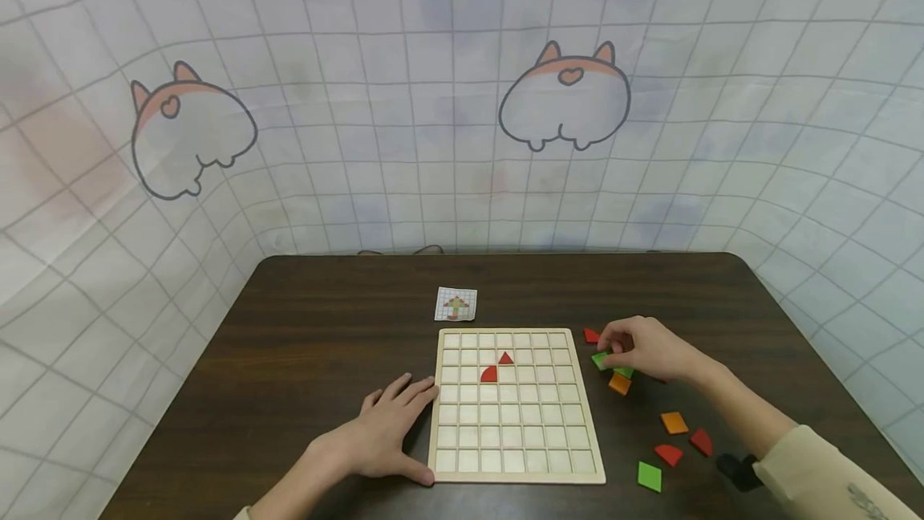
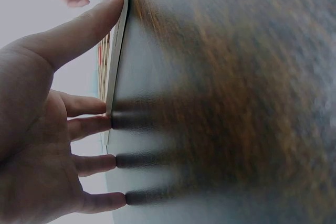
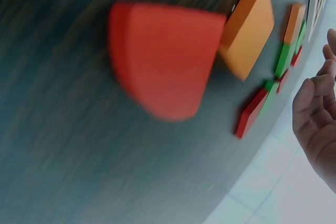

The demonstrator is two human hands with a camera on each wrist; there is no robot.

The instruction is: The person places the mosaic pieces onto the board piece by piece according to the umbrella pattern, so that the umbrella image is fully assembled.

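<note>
A pale wooden grid board [image 1: 512, 460] lies on the dark table. A red triangle [image 1: 505, 359] and a red quarter-circle piece [image 1: 490, 374] sit in its cells. My left hand [image 1: 378, 432] rests with spread fingers at the board's left edge; the thumb touches its near corner in the left wrist view. To the right of the board, my right hand [image 1: 638, 347] hovers over a cluster with a green piece [image 1: 600, 360], an orange piece [image 1: 619, 383] and a red piece [image 1: 591, 335]. Its fingers are loosely bent, and no piece shows between them in the right wrist view [image 3: 317, 114].
A small printed pattern card [image 1: 455, 305] lies beyond the board. Nearer on the right are an orange square [image 1: 674, 423], a red quarter-circle [image 3: 168, 61], another red piece [image 1: 669, 454], a green diamond [image 1: 649, 476] and a black object [image 1: 739, 472]. A patterned curtain [image 1: 447, 183] surrounds the table.
</note>
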